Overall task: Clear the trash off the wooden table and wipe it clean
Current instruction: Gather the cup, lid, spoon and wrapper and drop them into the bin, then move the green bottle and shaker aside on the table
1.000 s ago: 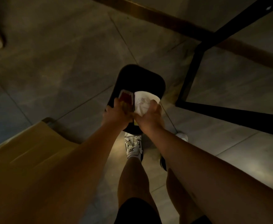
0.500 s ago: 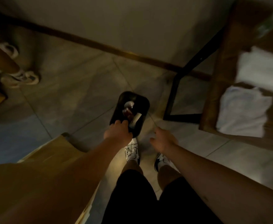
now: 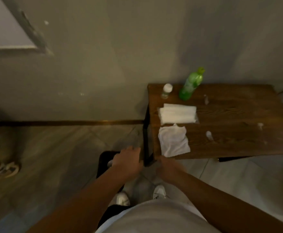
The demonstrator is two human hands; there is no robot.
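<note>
Two bare hands extend into the lower centre of the frame. The left hand (image 3: pixel 128 163) is palm down with fingers loosely spread, grasping nothing, directly above the black trash bin (image 3: pixel 103 158) on the floor. The right hand (image 3: pixel 166 169) is blurred by motion just below the near left corner of the wooden table (image 3: pixel 238 115); whether it is clenched or released cannot be determined, and no item is visible in it.

The table occupies the right centre of the frame, against the wall. At its left edge lies a stack of white paper tissues (image 3: pixel 177 113), with a crumpled white cloth (image 3: pixel 173 142) just below it, at the near edge. A green bottle (image 3: pixel 190 85) and a small white-capped bottle (image 3: pixel 166 90) stand at the far left corner. Small pale scraps (image 3: pixel 209 134) remain scattered on the tabletop, right of the cloth.
</note>
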